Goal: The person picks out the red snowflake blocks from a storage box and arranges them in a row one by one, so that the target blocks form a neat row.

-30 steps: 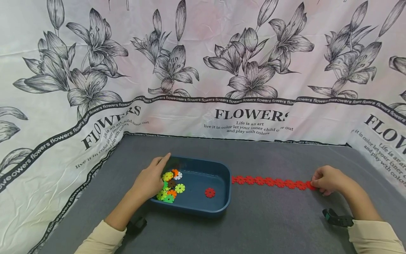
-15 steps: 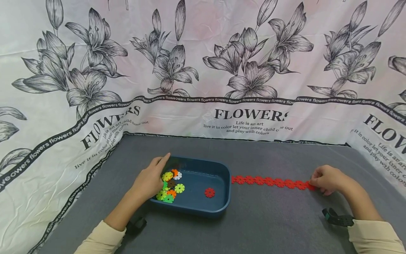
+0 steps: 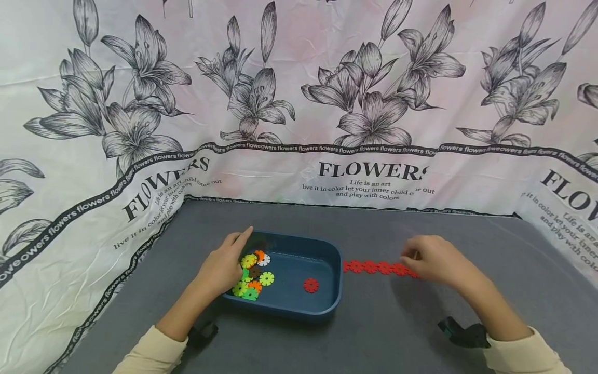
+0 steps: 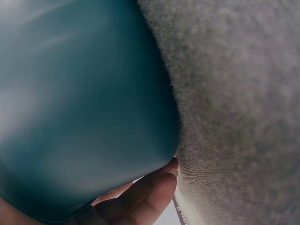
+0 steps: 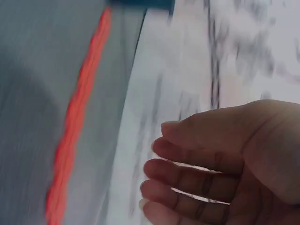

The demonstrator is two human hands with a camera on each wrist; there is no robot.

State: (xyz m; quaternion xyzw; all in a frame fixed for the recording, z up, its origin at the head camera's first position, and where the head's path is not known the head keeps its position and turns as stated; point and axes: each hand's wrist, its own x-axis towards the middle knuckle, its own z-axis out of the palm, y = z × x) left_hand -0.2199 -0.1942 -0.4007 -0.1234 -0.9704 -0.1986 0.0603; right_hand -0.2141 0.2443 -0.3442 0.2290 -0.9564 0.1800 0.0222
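My left hand point(image 3: 218, 271) grips the left end of a dark blue plastic box point(image 3: 289, 270); in the left wrist view its fingers point(image 4: 152, 199) lie against the box wall. Inside, notched plastic discs point(image 3: 250, 275) in yellow, green, orange, white and brown are heaped at the left, and a lone red disc point(image 3: 311, 285) lies to the right. A chain of red notched discs point(image 3: 370, 267) runs rightward from beside the box. Above it my right hand point(image 3: 432, 259) hovers and hides its right part. The right wrist view shows those fingers loosely curled, holding nothing, with the chain point(image 5: 77, 117) apart from them.
A grey cloth point(image 3: 364, 332) covers the table. Behind it and along its sides hangs a white curtain point(image 3: 289, 176) with flower prints and lettering. Dark bands point(image 3: 462, 335) are worn near both wrists.
My right hand has let go of the chain's right end and moved left over the chain toward the box. The left hand stays on the box, which has not visibly moved.
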